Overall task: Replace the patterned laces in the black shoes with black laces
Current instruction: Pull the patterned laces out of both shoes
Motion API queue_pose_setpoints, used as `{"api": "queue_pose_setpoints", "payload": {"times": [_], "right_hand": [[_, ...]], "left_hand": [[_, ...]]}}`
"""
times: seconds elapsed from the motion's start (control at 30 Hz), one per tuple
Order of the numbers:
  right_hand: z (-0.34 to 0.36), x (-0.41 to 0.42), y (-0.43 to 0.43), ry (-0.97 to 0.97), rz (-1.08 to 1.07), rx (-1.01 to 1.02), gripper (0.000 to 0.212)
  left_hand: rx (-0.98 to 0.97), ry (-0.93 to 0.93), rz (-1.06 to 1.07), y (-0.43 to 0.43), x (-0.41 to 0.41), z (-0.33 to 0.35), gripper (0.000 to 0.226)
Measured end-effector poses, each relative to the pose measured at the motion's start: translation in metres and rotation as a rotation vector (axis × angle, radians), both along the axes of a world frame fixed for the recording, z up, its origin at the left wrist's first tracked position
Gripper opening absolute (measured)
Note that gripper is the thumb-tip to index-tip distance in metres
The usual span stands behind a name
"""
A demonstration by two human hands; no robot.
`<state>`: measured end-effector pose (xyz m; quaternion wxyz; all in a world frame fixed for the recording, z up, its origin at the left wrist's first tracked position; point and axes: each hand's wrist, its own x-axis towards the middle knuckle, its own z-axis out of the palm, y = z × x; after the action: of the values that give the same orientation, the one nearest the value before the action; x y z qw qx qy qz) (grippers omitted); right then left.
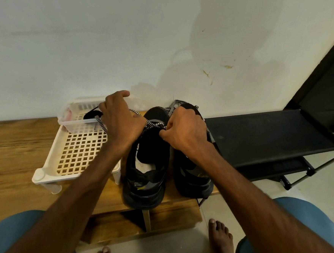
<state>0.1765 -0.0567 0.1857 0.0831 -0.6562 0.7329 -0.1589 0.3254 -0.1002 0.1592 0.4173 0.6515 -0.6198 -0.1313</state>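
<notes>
Two black shoes stand side by side on the wooden bench, heels toward me: the left shoe [145, 173] and the right shoe [193, 176]. A black-and-white patterned lace [155, 124] runs across the left shoe's tongue. My right hand [184, 131] pinches this lace over the left shoe. My left hand [122, 119] grips the lace's other end, which hangs down by the basket as a loose strand [100, 124]. More patterned lace [175, 103] loops over the toe of the right shoe. A coil of black lace [91, 114] lies in the clear plastic box.
A white lattice basket [77, 154] sits on the wooden bench [13, 149] at left, with a clear plastic box [73, 121] at its back. A black shoe rack [265, 135] stands at right. The wall is close behind. My bare feet [219, 239] rest on the floor.
</notes>
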Motion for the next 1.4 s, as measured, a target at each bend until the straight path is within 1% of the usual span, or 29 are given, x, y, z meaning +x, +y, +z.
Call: {"api": "queue_pose_setpoints", "payload": {"times": [0.03, 0.07, 0.1, 0.2, 0.27, 0.4, 0.47, 0.6, 0.67, 0.73, 0.8, 0.87, 0.93, 0.97, 1.0, 1.07, 1.1, 1.17, 1.23, 1.33, 1.4], "right_hand": [[-0.001, 0.001, 0.000, -0.003, 0.003, -0.007, 0.025], [-0.001, 0.001, 0.000, -0.007, 0.005, -0.012, 0.027], [-0.001, 0.002, -0.001, -0.011, 0.006, -0.014, 0.028], [-0.003, 0.001, -0.001, -0.017, 0.009, -0.016, 0.030], [-0.003, 0.000, 0.000, -0.039, 0.011, -0.012, 0.031], [0.001, -0.001, 0.001, -0.047, 0.036, 0.019, 0.033], [0.002, 0.000, 0.001, -0.038, 0.036, 0.020, 0.033], [0.001, 0.003, 0.000, -0.023, 0.000, 0.004, 0.030], [0.001, 0.002, 0.000, -0.029, -0.013, 0.006, 0.026], [0.002, 0.000, 0.001, -0.028, -0.022, 0.008, 0.022], [0.002, -0.001, 0.001, -0.028, -0.029, 0.010, 0.019], [0.002, -0.001, 0.002, -0.027, -0.027, 0.017, 0.018], [0.002, -0.002, 0.001, -0.018, -0.029, 0.024, 0.019], [0.001, -0.002, 0.001, -0.015, -0.031, 0.025, 0.019], [0.001, -0.003, 0.001, -0.016, -0.032, 0.025, 0.018], [0.001, -0.002, 0.002, -0.020, -0.025, 0.024, 0.017], [0.001, -0.001, 0.002, -0.016, -0.021, 0.025, 0.015], [0.001, 0.001, 0.002, -0.003, -0.017, 0.026, 0.014], [0.001, 0.003, 0.002, 0.008, -0.013, 0.022, 0.014], [0.001, 0.005, 0.002, 0.022, -0.003, 0.035, 0.018], [0.000, 0.006, 0.001, 0.028, 0.007, 0.027, 0.022]], "left_hand": [[-0.060, -0.064, -0.043, 0.005, -0.004, 0.002, 0.060], [-0.098, -0.140, -0.104, 0.008, -0.008, 0.002, 0.058], [-0.099, -0.219, -0.162, 0.011, -0.012, 0.001, 0.051], [-0.014, -0.395, -0.228, 0.010, -0.014, -0.005, 0.024], [-0.003, -0.483, -0.240, 0.008, -0.013, -0.009, 0.018], [-0.008, -0.509, -0.270, 0.005, -0.014, -0.016, 0.023], [-0.005, -0.493, -0.279, 0.004, -0.016, -0.017, 0.020], [-0.016, -0.399, -0.237, 0.003, -0.018, -0.021, 0.006], [-0.032, -0.356, -0.173, 0.001, -0.016, -0.024, 0.003], [-0.086, -0.260, -0.075, 0.000, -0.014, -0.022, 0.003], [-0.125, -0.107, 0.051, 0.000, -0.012, -0.017, 0.006], [-0.119, 0.155, 0.139, -0.004, -0.008, -0.010, 0.012], [-0.120, 0.419, 0.232, -0.011, 0.005, -0.002, 0.036], [-0.095, 0.466, 0.264, -0.014, 0.012, -0.001, 0.041], [-0.065, 0.444, 0.251, -0.016, 0.018, -0.002, 0.039], [0.023, 0.329, 0.145, -0.012, 0.021, -0.004, 0.019], [0.064, 0.272, 0.092, -0.008, 0.018, -0.006, 0.014], [0.105, 0.145, 0.032, -0.002, 0.011, -0.009, 0.012], [0.120, 0.044, 0.020, 0.000, 0.004, -0.010, 0.010], [0.139, -0.054, 0.008, 0.001, 0.003, -0.010, 0.021], [0.103, -0.141, 0.024, 0.004, 0.002, -0.007, 0.024]]}}
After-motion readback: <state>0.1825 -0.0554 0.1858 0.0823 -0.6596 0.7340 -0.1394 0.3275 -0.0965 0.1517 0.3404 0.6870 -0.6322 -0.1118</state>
